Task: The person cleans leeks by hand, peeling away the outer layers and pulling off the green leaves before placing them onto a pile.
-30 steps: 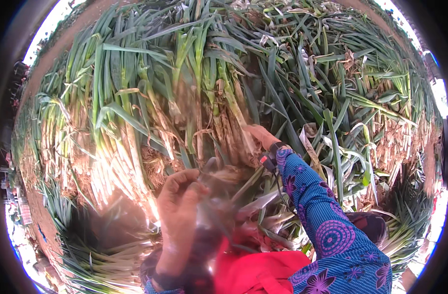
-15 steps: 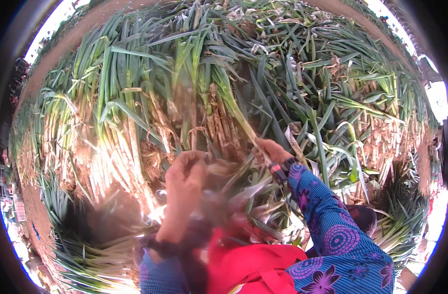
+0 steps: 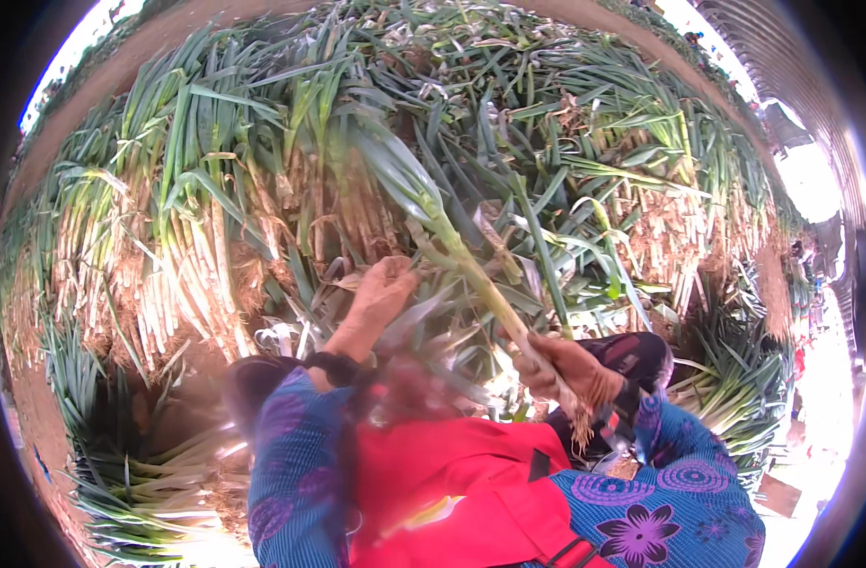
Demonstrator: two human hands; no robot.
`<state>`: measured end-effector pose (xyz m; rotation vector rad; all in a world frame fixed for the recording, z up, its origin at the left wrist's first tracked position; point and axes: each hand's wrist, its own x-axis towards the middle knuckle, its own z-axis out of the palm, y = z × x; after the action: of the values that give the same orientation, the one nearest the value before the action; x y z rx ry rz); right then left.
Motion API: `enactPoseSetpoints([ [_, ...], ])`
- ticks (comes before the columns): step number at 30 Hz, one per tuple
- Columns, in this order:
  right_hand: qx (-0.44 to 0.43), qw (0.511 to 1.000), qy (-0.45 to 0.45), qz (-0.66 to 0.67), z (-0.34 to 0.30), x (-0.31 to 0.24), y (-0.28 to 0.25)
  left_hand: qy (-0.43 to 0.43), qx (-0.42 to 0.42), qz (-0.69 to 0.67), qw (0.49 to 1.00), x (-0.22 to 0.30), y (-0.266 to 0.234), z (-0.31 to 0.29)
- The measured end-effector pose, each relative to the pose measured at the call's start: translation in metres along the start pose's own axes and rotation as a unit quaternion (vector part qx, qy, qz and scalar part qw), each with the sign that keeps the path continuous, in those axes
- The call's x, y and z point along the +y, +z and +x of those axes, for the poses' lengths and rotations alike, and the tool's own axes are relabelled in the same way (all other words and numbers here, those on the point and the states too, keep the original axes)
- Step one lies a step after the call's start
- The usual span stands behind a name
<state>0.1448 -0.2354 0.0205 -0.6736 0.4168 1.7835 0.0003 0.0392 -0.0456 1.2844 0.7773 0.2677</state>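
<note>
My right hand (image 3: 570, 367) is closed around the pale lower stalk of a leek (image 3: 480, 276), just above its hairy roots. The leek slants up and to the left, and its broad green leaves end over the heap. My left hand (image 3: 380, 295) is to the left of that stalk, its fingers curled together above loose peeled leaves. Whatever its fingers may pinch is hidden. Below the hands, a blurred patch lies over the red apron (image 3: 480, 464) on my lap.
Bundled leeks (image 3: 182, 275) with roots toward me lie on the left, and more leeks (image 3: 660, 237) on the right. Loose green leaves (image 3: 537, 170) cover the middle. Separate piles lie at the near left (image 3: 159, 502) and near right (image 3: 736, 360). A dark shoe (image 3: 636, 355) is beside my right hand.
My right hand has drawn the leek down and toward me, to the right, so more of its stalk and its roots show. My left hand has shifted slightly upward. The view has also shifted.
</note>
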Motion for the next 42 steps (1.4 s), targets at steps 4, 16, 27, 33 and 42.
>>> enactPoseSetpoints([
  [4, 0.036, 0.996, -0.069, -0.041, -0.057, 0.061, 0.007, 0.039, -0.071, -0.005, 0.997, -0.038, 0.053, -0.005],
  [16, 0.096, 0.964, -0.214, -0.126, -0.122, 0.1, 0.0, 0.057, -0.254, -0.23, 0.938, 0.023, 0.154, -0.077],
  [27, -0.043, 0.978, -0.199, -0.042, -0.063, 0.068, 0.013, 0.251, -0.016, -0.006, 0.968, 0.045, 0.125, -0.049],
  [33, -0.169, 0.976, -0.121, 0.064, -0.006, 0.022, -0.039, 0.31, -0.008, -0.195, 0.93, 0.115, 0.073, -0.104],
  [42, -0.065, 0.984, -0.147, -0.071, -0.027, 0.049, -0.028, 0.114, 0.023, 0.241, 0.963, 0.035, 0.033, -0.027],
])
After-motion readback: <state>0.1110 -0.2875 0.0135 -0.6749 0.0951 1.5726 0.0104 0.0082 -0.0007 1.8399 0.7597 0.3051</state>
